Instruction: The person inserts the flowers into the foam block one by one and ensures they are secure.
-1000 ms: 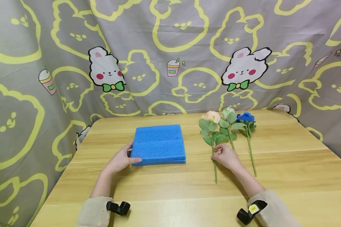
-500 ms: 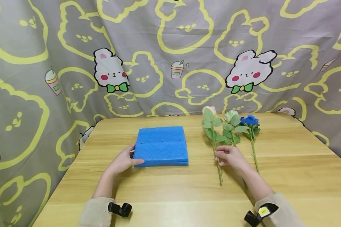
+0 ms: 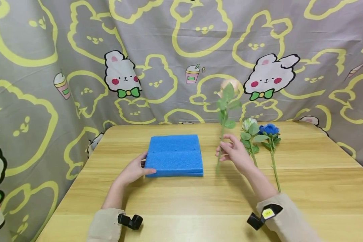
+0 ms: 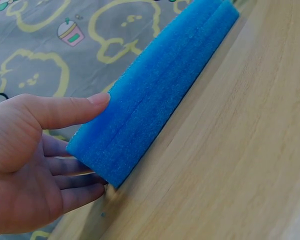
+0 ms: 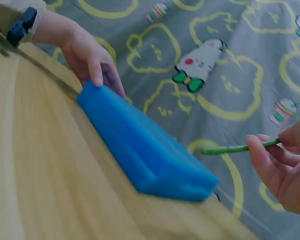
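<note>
My left hand (image 3: 133, 171) holds the left front corner of a blue foam block (image 3: 176, 153) that lies on the table. In the left wrist view its thumb presses the block's upper edge, and the other fingers sit against the end face. My right hand (image 3: 237, 155) pinches the green stem of a peach artificial rose (image 3: 229, 92), holding it nearly upright above the table, right of the block. In the right wrist view the bare lower end of the stem (image 5: 222, 150) sticks out past my fingertips, apart from the block.
A white-green artificial flower (image 3: 248, 124) and a blue one (image 3: 270, 129) lie on the wooden table (image 3: 181, 201), partly behind my right arm. A grey patterned curtain (image 3: 163, 40) hangs behind and to the left.
My right hand has lifted the peach rose off the table, tilted it upright and moved it left towards the block. The left hand and the foam block have stayed in place.
</note>
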A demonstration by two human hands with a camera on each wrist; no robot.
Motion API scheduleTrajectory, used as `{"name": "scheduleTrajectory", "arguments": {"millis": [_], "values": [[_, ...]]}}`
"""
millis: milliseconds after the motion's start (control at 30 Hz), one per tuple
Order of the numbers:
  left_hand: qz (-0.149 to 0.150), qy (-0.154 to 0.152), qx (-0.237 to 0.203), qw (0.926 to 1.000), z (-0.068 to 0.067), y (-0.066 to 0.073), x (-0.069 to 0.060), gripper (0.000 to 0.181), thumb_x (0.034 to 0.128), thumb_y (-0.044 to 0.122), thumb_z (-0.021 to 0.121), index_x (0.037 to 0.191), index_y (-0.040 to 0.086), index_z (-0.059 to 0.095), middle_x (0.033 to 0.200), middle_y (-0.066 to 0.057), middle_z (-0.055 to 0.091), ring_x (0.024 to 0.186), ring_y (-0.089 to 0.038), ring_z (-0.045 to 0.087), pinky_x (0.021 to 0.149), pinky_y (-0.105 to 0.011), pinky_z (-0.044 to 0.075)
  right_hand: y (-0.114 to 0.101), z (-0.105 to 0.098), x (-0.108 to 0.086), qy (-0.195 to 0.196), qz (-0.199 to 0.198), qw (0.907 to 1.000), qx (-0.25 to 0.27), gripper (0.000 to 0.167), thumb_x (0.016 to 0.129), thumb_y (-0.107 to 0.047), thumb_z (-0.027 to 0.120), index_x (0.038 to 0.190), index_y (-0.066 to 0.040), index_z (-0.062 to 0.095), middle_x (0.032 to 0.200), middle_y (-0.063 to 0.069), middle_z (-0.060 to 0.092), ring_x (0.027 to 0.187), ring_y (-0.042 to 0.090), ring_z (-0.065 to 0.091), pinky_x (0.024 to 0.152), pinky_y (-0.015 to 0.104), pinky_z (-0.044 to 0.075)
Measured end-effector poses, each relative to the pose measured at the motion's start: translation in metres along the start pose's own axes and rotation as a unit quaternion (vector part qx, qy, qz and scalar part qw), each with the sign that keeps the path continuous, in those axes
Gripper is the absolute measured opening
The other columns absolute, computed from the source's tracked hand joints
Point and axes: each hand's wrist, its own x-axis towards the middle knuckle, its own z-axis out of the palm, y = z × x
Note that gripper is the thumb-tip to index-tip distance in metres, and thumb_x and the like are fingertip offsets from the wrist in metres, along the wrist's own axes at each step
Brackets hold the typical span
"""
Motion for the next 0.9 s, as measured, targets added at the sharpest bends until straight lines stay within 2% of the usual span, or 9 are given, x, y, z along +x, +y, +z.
{"name": "scheduleTrajectory", "arguments": {"millis": [133,300,400,533,767,900], "values": [[-0.001,0.0,-0.001,1.0,0.0,-0.001,0.0,0.094,0.0786,0.023,0.075,0.146,-0.003,0.015,0.144,-0.028,0.028,0.126,-0.044,0.035,0.101,-0.053,0.031,-0.009,0.023,0.014,-0.012,-0.024,0.9996,0.007,0.044,0.096,-0.002,0.047,0.136,0.001,0.029,0.084,0.008,0.062,0.074,0.017,0.064,0.064,0.031,0.054],[-0.005,0.002,0.003,1.0,0.0,-0.002,0.0,0.094,0.0782,0.025,0.075,0.146,-0.004,0.016,0.143,-0.029,0.029,0.126,-0.044,0.035,0.101,-0.053,0.031,-0.017,0.049,0.031,-0.027,-0.045,0.9985,0.017,0.04,0.092,0.005,0.049,0.13,0.009,0.037,0.091,0.018,0.06,0.075,0.016,0.064,0.065,0.03,0.054],[-0.004,0.004,0.003,1.0,-0.001,-0.002,0.001,0.094,0.0784,0.025,0.075,0.146,-0.004,0.016,0.143,-0.029,0.029,0.126,-0.044,0.036,0.101,-0.053,0.03,-0.018,0.063,0.042,-0.016,-0.054,0.9979,0.031,0.032,0.09,0.007,0.052,0.12,0.015,0.044,0.087,0.012,0.06,0.073,0.013,0.063,0.063,0.027,0.054],[-0.001,0.003,0.001,1.0,-0.002,-0.002,0.002,0.093,0.0788,0.025,0.075,0.146,-0.004,0.017,0.143,-0.029,0.029,0.126,-0.043,0.035,0.101,-0.052,0.03,-0.015,0.08,0.055,0.011,-0.07,0.9967,0.039,0.024,0.087,0.008,0.056,0.109,0.017,0.051,0.08,0.006,0.06,0.071,0.013,0.064,0.063,0.026,0.054],[0.0,0.004,0.004,1.0,-0.003,-0.003,0.0,0.093,0.079,0.024,0.074,0.146,-0.004,0.017,0.143,-0.029,0.028,0.125,-0.044,0.037,0.1,-0.052,0.032,-0.009,0.109,0.071,0.036,-0.082,0.995,0.044,0.015,0.085,0.006,0.061,0.098,0.013,0.058,0.078,0.008,0.064,0.07,0.014,0.064,0.066,0.029,0.054],[0.003,0.002,0.006,1.0,-0.002,-0.002,0.001,0.092,0.0794,0.026,0.074,0.145,-0.005,0.017,0.142,-0.029,0.03,0.125,-0.043,0.038,0.1,-0.052,0.033,-0.012,0.125,0.079,0.034,-0.093,0.9947,0.028,0.017,0.086,0.002,0.062,0.1,0.012,0.061,0.083,0.013,0.065,0.075,0.016,0.065,0.07,0.031,0.054]]}}
